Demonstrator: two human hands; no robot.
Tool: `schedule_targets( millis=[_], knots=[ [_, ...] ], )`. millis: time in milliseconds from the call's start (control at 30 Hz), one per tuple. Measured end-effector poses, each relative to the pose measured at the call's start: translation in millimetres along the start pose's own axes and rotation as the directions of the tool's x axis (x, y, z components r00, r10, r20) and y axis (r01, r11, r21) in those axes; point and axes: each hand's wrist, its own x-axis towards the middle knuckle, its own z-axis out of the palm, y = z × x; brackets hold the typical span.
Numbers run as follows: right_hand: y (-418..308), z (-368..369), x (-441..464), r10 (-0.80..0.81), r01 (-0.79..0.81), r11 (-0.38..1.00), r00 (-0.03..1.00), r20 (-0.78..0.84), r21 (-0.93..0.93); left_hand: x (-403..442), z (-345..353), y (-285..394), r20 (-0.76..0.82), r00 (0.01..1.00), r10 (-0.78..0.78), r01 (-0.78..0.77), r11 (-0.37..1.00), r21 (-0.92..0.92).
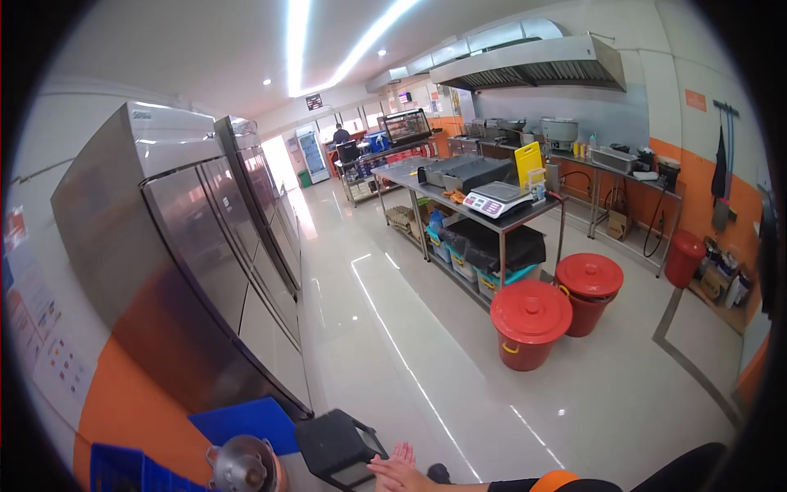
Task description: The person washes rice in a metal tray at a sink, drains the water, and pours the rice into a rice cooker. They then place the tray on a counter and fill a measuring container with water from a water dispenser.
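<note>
Beside black stool (329,444), legs slanting lower-right in view | hands (398,473) overlapped, fingers extended, empty

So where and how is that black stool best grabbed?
The black stool looks upright, its flat seat on top, so probably grip two opposite seat edges from above, on the wearer's side; a blue panel is close beyond it.

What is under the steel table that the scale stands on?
Plastic tubs, with black plastic over some. Whatever lies beneath that plastic or behind the nearest red bin is hidden.
</note>
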Motion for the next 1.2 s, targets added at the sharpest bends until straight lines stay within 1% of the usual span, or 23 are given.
schedule_targets(
  millis=[33, 133, 167, 233, 300, 333, 367, 400, 433, 467, 500, 533, 567, 633, 700, 767, 833, 933, 1000, 1067, 1133, 1167, 1200],
  knots=[
    [51, 11, 7, 0.069, -0.053, 0.986, 0.993, 0.099, -0.158, 8, 27, 13, 0.019, 0.999, -0.035, 0.035, 0.999, -0.023],
    [135, -10, 56, 0.137, -0.105, 0.976, 0.978, 0.159, -0.192, 42, 121, 42, 0.086, 0.984, -0.157, 0.164, 0.983, -0.081],
    [168, -12, 62, 0.058, -0.050, 0.986, 0.997, 0.046, -0.161, 68, 144, 44, 0.073, 0.978, -0.194, 0.193, 0.981, 0.018],
    [156, -69, 96, 0.442, -0.438, 0.897, 0.894, 0.078, -0.067, 113, 176, 37, 0.016, 0.967, -0.255, 0.246, 0.946, 0.213],
    [250, -73, 80, 0.319, -0.363, 0.908, 0.923, -0.215, -0.209, 148, 199, 37, -0.058, 0.951, -0.305, 0.302, 0.868, 0.394],
    [278, -88, 65, 0.454, -0.494, 0.788, 0.870, -0.195, -0.368, 130, 250, 26, -0.056, 0.936, -0.347, 0.333, 0.825, 0.456],
    [375, -77, 14, 0.567, -0.625, 0.729, 0.780, -0.265, -0.280, 102, 314, 6, -0.054, 0.919, -0.390, 0.361, 0.779, 0.512],
    [381, -95, -7, 0.785, -0.842, 0.466, 0.536, -0.312, -0.272, 97, 346, -7, -0.033, 0.935, -0.353, 0.284, 0.690, 0.665],
    [364, -118, -12, 0.950, -0.944, 0.239, 0.178, -0.258, 0.228, 97, 371, -22, 0.001, 0.948, -0.319, 0.194, 0.580, 0.791],
    [355, -145, -22, 0.991, -0.765, -0.078, -0.132, -0.036, 0.639, 107, 385, -38, 0.055, 0.955, -0.291, 0.088, 0.454, 0.887],
    [353, -162, -32, 0.979, -0.518, -0.168, -0.188, 0.080, 0.839, 136, 372, -57, 0.304, 0.916, -0.260, -0.225, 0.295, 0.929],
    [351, -179, -42, 0.951, -0.215, -0.248, -0.242, 0.195, 0.945, 176, 346, -82, 0.538, 0.800, -0.266, -0.525, 0.125, 0.842],
    [348, -197, -48, 0.945, -0.070, -0.245, -0.239, 0.222, 0.967, 205, 337, -107, 0.720, 0.622, -0.307, -0.765, -0.043, 0.642],
    [329, -241, -37, 0.976, 0.029, -0.142, -0.165, 0.144, 0.990, 174, 387, -164, 0.799, 0.420, -0.431, -0.907, -0.176, 0.382],
    [303, -283, -28, 0.996, 0.082, -0.031, -0.078, 0.037, 0.996, 167, 412, -207, 0.761, 0.194, -0.619, -0.981, -0.132, 0.143],
    [273, -330, -18, 0.997, 0.141, 0.069, 0.015, -0.071, 0.988, 181, 417, -247, 0.654, 0.004, -0.756, -0.998, -0.043, -0.043],
    [241, -378, -13, 0.980, 0.206, 0.151, 0.097, -0.174, 0.967, 210, 409, -286, 0.536, -0.092, -0.839, -0.986, 0.003, -0.164],
    [201, -456, -8, 0.933, 0.322, 0.226, 0.201, -0.299, 0.919, 262, 404, -340, 0.416, -0.140, -0.898, -0.956, 0.013, -0.294],
    [180, -508, -14, 0.896, 0.419, 0.246, 0.246, -0.370, 0.874, 296, 401, -374, 0.379, -0.107, -0.919, -0.933, -0.038, -0.357],
    [173, -558, -28, 0.849, 0.531, 0.243, 0.289, -0.443, 0.812, 337, 398, -400, 0.377, -0.012, -0.926, -0.910, -0.146, -0.389],
    [178, -609, -48, 0.788, 0.658, 0.187, 0.343, -0.511, 0.730, 372, 410, -427, 0.440, 0.180, -0.880, -0.946, -0.278, -0.169],
    [185, -633, -60, 0.751, 0.713, 0.144, 0.373, -0.545, 0.687, 406, 396, -440, 0.273, 0.482, -0.833, -0.875, -0.440, 0.203],
    [194, -661, -75, 0.711, 0.761, 0.096, 0.399, -0.579, 0.642, 464, 353, -450, 0.000, 0.681, -0.733, -0.634, -0.589, 0.501]
  ],
)
